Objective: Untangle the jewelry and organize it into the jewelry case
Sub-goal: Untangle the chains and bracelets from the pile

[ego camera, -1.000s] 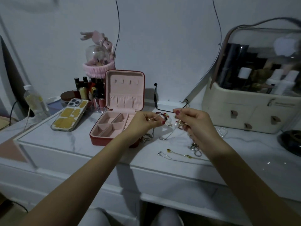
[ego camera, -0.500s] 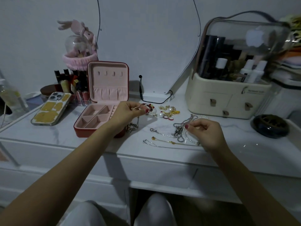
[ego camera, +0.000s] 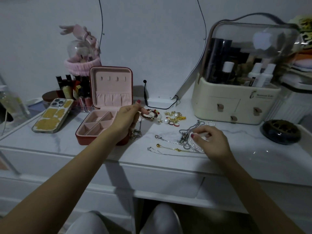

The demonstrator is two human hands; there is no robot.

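- Jewelry case (ego camera: 101, 125): red outside, pink lining, open on the white tabletop (ego camera: 236, 159) left of centre. Lid stands upright with four small hooks and a gathered pocket. Base compartments look empty; its right side is covered by the left hand.
- Cosmetic organizer (ego camera: 236, 102), far right: cream base with small drawers, clear domed lid, bottles and dark tubes inside.
- Clear stand (ego camera: 79, 98) far left holds lipsticks, just behind a phone (ego camera: 52, 115) lying flat.
- Left hand (ego camera: 126, 119) is over the case's right edge, fingers curled on a thin chain (ego camera: 137, 130) that hangs to the table beside the case.
- Right hand (ego camera: 211, 141) is down on the table at the right, fingertips pinching a pearl strand (ego camera: 195, 144) in the tangle of silver chains (ego camera: 187, 134).
- Loose on the table: beaded bracelet (ego camera: 149, 114) just right of the left hand, cluster of gold and pearl earrings (ego camera: 173, 118) beyond it, a gold-ended chain (ego camera: 172, 148) and a thin silver chain (ego camera: 162, 152) near the front edge.
- Versus 0.5 s ago: left hand has dropped slightly toward the case; right hand stays on the chain pile, now with pearls between its fingers. View is nearly unchanged.
- Hard to read: dim light; which chains are knotted together cannot be told. Dark round dish (ego camera: 281, 133) at far right, contents unclear. Bottle (ego camera: 10, 102) at left edge cut off.
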